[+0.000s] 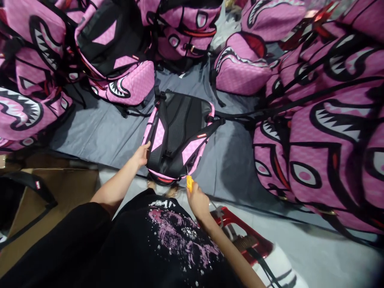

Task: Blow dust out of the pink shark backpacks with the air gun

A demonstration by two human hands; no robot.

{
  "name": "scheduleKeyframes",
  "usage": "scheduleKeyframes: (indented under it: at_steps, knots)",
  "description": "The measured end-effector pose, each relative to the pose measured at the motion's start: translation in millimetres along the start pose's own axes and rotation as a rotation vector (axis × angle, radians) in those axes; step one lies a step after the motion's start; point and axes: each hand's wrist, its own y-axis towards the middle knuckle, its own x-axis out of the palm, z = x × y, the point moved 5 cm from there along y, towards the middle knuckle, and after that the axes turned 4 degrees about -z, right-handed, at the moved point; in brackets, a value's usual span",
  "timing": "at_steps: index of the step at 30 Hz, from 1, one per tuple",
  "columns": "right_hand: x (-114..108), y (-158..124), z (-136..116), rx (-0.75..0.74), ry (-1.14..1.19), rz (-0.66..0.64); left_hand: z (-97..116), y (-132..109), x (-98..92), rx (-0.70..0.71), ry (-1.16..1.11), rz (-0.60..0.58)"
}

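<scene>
A pink-and-black backpack (186,120) lies on the grey cloth in front of me, its black padded back panel and shoulder straps facing up. My left hand (143,153) grips its left side, near the lower corner, with some fingers hidden behind the edge. In my right hand (197,197) is a small yellow-handled tool (190,183). Its thin metal tip points at the backpack's lower right edge, by the base of the right strap. I cannot tell whether the tip touches the fabric.
Pink shark-mouth backpacks (318,160) crowd the right side, and more backpacks (132,80) stand at the left and back. The grey cloth (99,124) covers the work surface. A cardboard box (69,192) is at lower left. A red object (234,224) sits below the front edge.
</scene>
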Motion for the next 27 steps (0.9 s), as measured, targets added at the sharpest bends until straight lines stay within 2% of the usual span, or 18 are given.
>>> scheduleKeyframes:
  at_steps: [3, 8, 14, 24, 27]
  knots:
    - [3, 3, 2, 0.042, 0.021, 0.023, -1, 5, -2.3, 0.023, -0.021, -0.142]
    - [-3, 3, 4, 0.114, 0.091, -0.006, -1, 16, -14.2, 0.036, -0.001, -0.203]
    - [-14, -14, 8, 0.170, 0.143, -0.041, 0, 20, -7.5, 0.059, -0.045, -0.369]
    - [-19, -39, 17, 0.243, 0.228, -0.098, -3, 17, 6.5, 0.047, -0.070, -0.369]
    - [-12, -64, 22, 0.257, 0.255, -0.113, -8, 15, 13.5, 0.048, -0.065, -0.364]
